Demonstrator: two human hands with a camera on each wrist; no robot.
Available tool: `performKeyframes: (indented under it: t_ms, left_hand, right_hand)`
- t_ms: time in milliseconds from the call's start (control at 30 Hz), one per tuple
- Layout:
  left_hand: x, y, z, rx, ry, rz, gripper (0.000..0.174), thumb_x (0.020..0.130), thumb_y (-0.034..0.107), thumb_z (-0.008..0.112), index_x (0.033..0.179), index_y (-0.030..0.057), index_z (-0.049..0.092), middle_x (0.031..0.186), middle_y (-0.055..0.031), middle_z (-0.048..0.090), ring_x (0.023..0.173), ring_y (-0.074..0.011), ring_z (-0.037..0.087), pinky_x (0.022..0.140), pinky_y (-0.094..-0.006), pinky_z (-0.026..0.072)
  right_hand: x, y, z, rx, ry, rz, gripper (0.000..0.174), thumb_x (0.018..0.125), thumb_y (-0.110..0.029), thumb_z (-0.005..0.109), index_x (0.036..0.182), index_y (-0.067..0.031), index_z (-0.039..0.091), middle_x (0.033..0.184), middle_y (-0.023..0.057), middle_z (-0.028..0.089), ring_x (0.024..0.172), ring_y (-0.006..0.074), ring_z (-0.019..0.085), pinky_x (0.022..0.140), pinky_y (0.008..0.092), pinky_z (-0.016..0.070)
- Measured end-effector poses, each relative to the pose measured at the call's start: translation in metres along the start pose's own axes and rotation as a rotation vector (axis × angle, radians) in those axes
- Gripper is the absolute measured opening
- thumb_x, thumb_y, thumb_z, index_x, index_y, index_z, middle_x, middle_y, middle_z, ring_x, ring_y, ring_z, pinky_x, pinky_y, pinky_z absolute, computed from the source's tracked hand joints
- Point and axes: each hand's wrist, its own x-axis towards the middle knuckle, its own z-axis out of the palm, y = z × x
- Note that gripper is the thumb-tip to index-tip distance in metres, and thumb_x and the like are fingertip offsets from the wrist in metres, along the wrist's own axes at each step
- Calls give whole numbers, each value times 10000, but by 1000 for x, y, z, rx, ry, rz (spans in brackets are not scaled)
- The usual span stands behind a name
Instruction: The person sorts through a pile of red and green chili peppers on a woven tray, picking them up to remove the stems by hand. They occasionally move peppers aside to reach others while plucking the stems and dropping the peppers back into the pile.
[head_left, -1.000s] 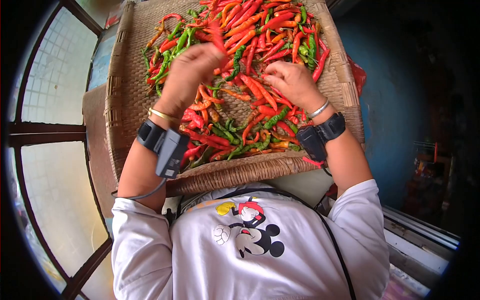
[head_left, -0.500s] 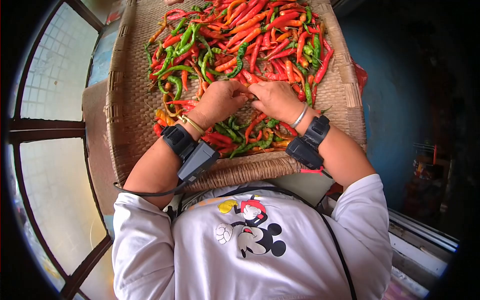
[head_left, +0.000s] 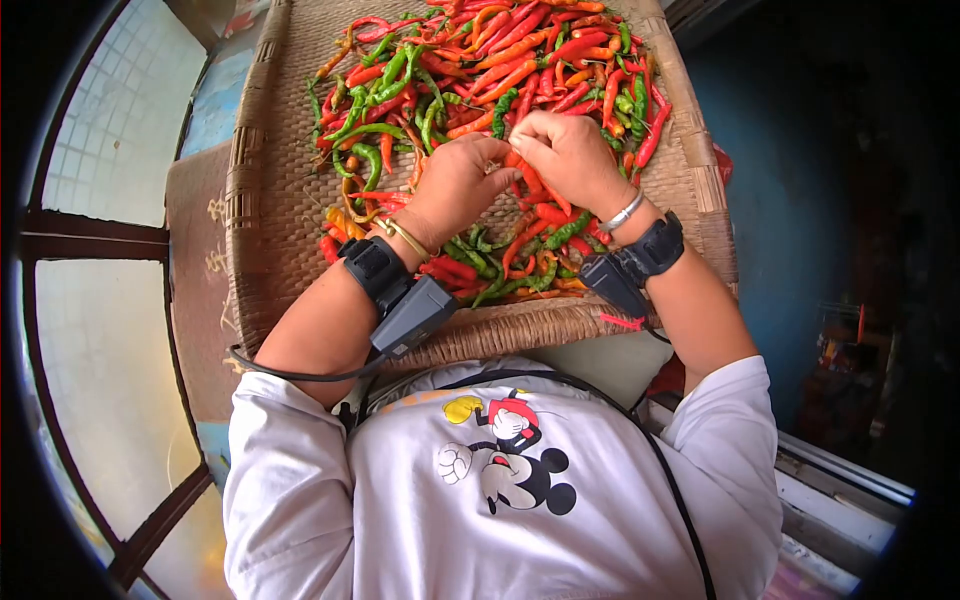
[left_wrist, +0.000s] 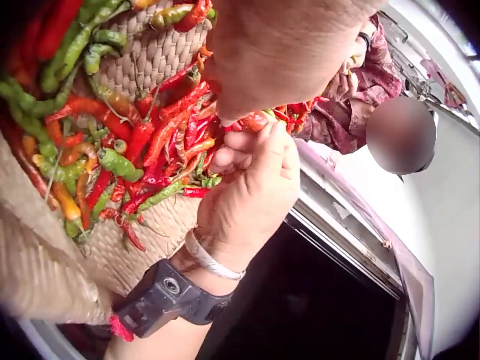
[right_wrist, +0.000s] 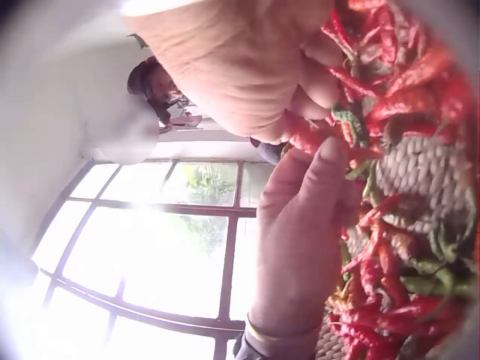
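A red chili pepper [right_wrist: 309, 139] is held between both hands over the wicker tray [head_left: 300, 200], seen in the right wrist view. My left hand [head_left: 455, 185] pinches it between thumb and fingers. At its other end the curled fingers of my right hand [head_left: 570, 160] grip it, close to the left fingertips. Around and below the hands lie loose red, orange and green chili peppers [head_left: 510, 50]. A smaller heap of red and green peppers [left_wrist: 161, 142] lies near the tray's front edge, on the wearer's side.
The tray's raised woven front rim [head_left: 500, 330] stands close to the wearer's body. A paned window [head_left: 110, 350] is on the left. Another person in patterned maroon clothing [left_wrist: 341, 112] appears in the left wrist view. Wrist cameras [head_left: 415, 310] with cables sit on both forearms.
My left hand came down from the upper left of the tray to meet the right hand at its middle. Since half a second ago both have shifted slightly farther from the body.
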Motion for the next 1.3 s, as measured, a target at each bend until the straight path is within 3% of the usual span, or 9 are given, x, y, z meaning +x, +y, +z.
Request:
performKeyframes:
  t_ms: [67, 167, 267, 467, 533, 600, 767, 1100, 1300]
  left_hand:
    - [2, 5, -3, -208, -87, -267, 191, 759, 150, 639, 904, 28, 611, 737, -120, 599, 642, -195, 565, 605, -308, 455]
    - [1, 2, -4, -306, -27, -225, 188, 792, 148, 623, 923, 14, 609, 690, -88, 593, 591, -125, 528, 559, -273, 443]
    - [0, 0, -3, -344, -110, -193, 189, 829, 190, 600, 916, 22, 596, 632, 46, 492, 563, -36, 435, 493, -205, 378]
    - [5, 1, -6, -646, -215, -383, 169, 846, 200, 579, 863, 32, 588, 653, 30, 530, 557, -37, 461, 510, -190, 392]
    - [10, 4, -20, -604, -212, -488, 157, 846, 192, 577, 852, 36, 594, 657, 21, 554, 562, -40, 481, 522, -193, 401]
    - [18, 12, -41, -574, -132, -406, 241, 867, 253, 540, 808, 28, 603, 722, -10, 586, 588, -47, 494, 561, -184, 419]
    - [31, 5, -69, -1404, 432, -320, 267, 903, 274, 451, 1011, 34, 494, 817, -58, 619, 641, -80, 554, 572, -198, 465]
    - [9, -2, -11, -821, -157, -661, 210, 878, 194, 511, 1039, 65, 554, 836, 14, 595, 632, -47, 508, 577, -182, 422]
    - [3, -5, 4, -626, -76, -518, 180, 850, 130, 552, 999, 29, 565, 842, 29, 565, 645, -37, 486, 586, -190, 432]
  right_hand:
    - [4, -2, 4, 84, 25, -8, 172, 795, -167, 546, 720, -17, 584, 623, 94, 588, 543, 187, 569, 501, 309, 436]
    - [5, 1, 10, 652, -31, 407, 203, 852, -184, 518, 747, -19, 575, 591, -8, 522, 496, 41, 456, 450, 186, 381]
    - [-3, 17, 8, 955, -84, 472, 227, 881, -214, 494, 793, -18, 568, 592, 10, 525, 468, 47, 450, 428, 172, 372]
    - [-7, 21, 3, 1233, -13, 593, 284, 898, -272, 471, 842, -11, 568, 587, 12, 528, 453, 60, 456, 411, 180, 382]
    - [-4, 29, 6, 1144, -3, 555, 281, 885, -274, 494, 821, -14, 580, 609, 10, 546, 488, 67, 491, 440, 200, 403]
    - [-1, 26, 12, 479, -63, 361, 238, 840, -259, 550, 802, -29, 595, 637, 48, 581, 530, 140, 546, 492, 268, 440]
    - [-9, 30, 21, -294, -105, -63, 155, 727, -215, 617, 795, -76, 601, 722, 99, 606, 721, 292, 595, 615, 411, 469]
    - [-7, 33, 33, -606, -258, -64, 141, 716, -216, 611, 748, -81, 585, 668, 116, 600, 675, 310, 596, 597, 416, 478]
    - [-2, 18, 8, 4, -69, 157, 192, 748, -224, 605, 740, -33, 599, 621, 85, 588, 535, 202, 565, 504, 332, 435]
